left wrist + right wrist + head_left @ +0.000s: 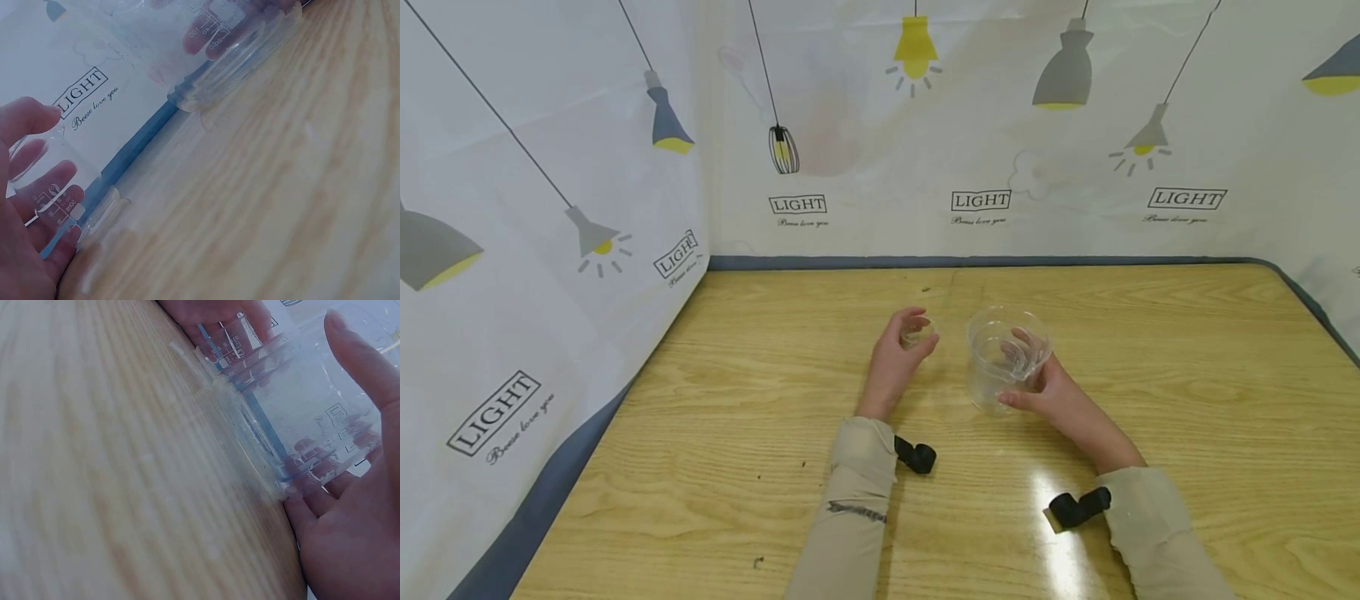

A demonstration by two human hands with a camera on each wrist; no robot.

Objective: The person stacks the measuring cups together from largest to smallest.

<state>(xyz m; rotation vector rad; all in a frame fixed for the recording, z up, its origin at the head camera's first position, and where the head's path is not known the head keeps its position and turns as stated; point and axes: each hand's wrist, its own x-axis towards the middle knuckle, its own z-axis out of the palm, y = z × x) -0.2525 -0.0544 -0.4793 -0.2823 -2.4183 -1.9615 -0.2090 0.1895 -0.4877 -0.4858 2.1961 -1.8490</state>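
My left hand grips a small clear glass beaker, thumb on the near side and fingers round the far side. White printed marks show on this beaker in the left wrist view. To its right, my right hand holds a much larger clear beaker by its right side, thumb in front and fingers behind. A smaller round rim shows inside the large beaker; it looks like another beaker nested there, though the clear glass makes this hard to tell. Both beakers stand upright at the tabletop, a small gap between them.
The wood-grain table stretches out on all sides of the hands. White curtains printed with lamps hang behind it and along the left. Black wrist cameras are strapped by both sleeves.
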